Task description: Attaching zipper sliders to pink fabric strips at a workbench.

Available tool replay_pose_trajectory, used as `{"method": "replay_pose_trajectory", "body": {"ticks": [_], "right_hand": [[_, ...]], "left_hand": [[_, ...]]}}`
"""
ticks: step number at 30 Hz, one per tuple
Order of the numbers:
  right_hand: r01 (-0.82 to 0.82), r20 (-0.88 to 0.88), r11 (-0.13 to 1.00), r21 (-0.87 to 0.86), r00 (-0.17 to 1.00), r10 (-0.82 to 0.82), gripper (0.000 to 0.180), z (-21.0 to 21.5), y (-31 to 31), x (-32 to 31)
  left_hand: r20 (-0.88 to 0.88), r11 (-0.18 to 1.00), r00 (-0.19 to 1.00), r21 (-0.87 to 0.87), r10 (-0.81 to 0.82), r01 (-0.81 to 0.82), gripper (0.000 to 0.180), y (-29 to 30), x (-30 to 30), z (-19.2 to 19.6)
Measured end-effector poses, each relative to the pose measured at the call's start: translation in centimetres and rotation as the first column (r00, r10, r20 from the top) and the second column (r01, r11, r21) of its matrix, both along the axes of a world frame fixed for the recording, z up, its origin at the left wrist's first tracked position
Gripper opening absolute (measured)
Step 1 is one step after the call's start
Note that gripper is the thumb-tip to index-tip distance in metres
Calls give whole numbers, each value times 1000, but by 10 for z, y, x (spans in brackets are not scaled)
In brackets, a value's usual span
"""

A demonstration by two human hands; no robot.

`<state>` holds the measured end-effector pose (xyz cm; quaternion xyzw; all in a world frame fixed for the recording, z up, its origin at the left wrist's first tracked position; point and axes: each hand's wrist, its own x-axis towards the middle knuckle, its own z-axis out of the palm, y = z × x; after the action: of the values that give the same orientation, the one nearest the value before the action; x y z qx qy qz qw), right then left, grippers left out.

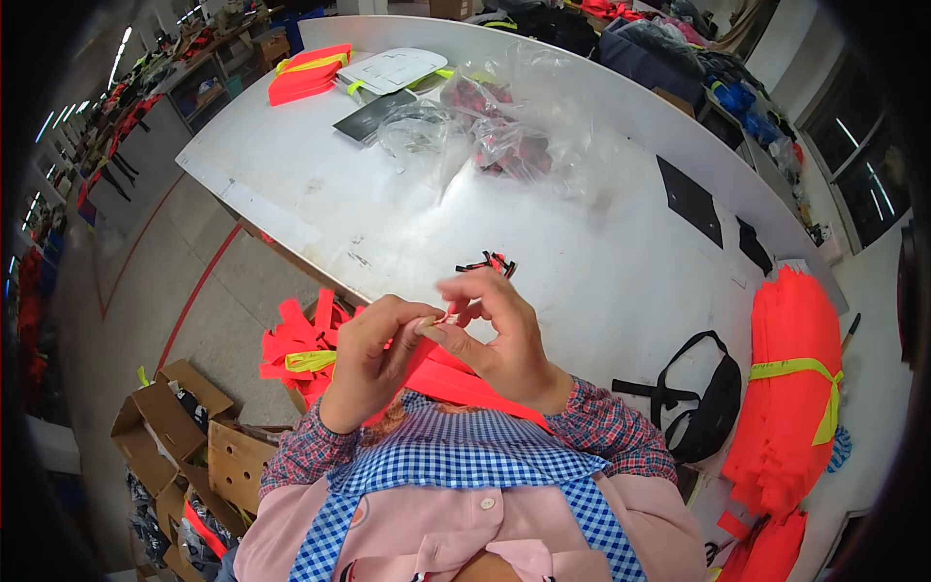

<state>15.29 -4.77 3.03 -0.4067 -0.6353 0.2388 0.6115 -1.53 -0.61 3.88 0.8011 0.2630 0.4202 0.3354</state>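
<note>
My left hand (pixel 375 354) and my right hand (pixel 506 339) meet above the near table edge, thumbs and fingertips pinched close together. Between them shows a small reddish end, seemingly part of an orange-red fabric strip (pixel 420 361) that hangs below the fingers; its details are too small to make out. More orange-red strips (pixel 475 385) lie across my lap over the blue checked apron (pixel 465 456). Left of my left hand, a bundle of orange-red strips (pixel 296 335) is held by a yellow band. Just beyond my right hand sits a small pile of black-and-red pieces (pixel 490 263).
Clear plastic bags with red pieces (pixel 514 150) lie farther back on the white table (pixel 320 194), near an orange-red stack (pixel 310 73) and a white panel (pixel 396 68). A black strap item (pixel 706 398) and a tall orange-red stack (pixel 790 378) are at right. Cardboard boxes (pixel 165 417) stand lower left.
</note>
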Motion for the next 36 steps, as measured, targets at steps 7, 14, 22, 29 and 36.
{"method": "replay_pose_trajectory", "body": {"ticks": [7, 14, 22, 29, 36], "right_hand": [[-68, 106, 990, -126, 991, 82, 19, -9, -4, 12], [-96, 39, 967, -238, 993, 108, 20, -18, -4, 20], [-137, -19, 912, -387, 990, 140, 17, -26, -10, 17], [-294, -614, 888, -353, 789, 17, 15, -68, -11, -5], [-459, -646, 765, -451, 760, 75, 20, -82, -1, 18]], "left_hand": [[356, 907, 934, -404, 35, 120, 17, -8, 14, -13], [127, 965, 991, -251, -48, 79, 24, 8, 12, -26], [-37, 966, 990, 229, 135, -123, 26, -2, 15, -29], [-31, 858, 995, 509, 96, -67, 28, -7, 21, -49], [-59, 1000, 998, 26, 3, -2, 31, 0, 2, -31]]}}
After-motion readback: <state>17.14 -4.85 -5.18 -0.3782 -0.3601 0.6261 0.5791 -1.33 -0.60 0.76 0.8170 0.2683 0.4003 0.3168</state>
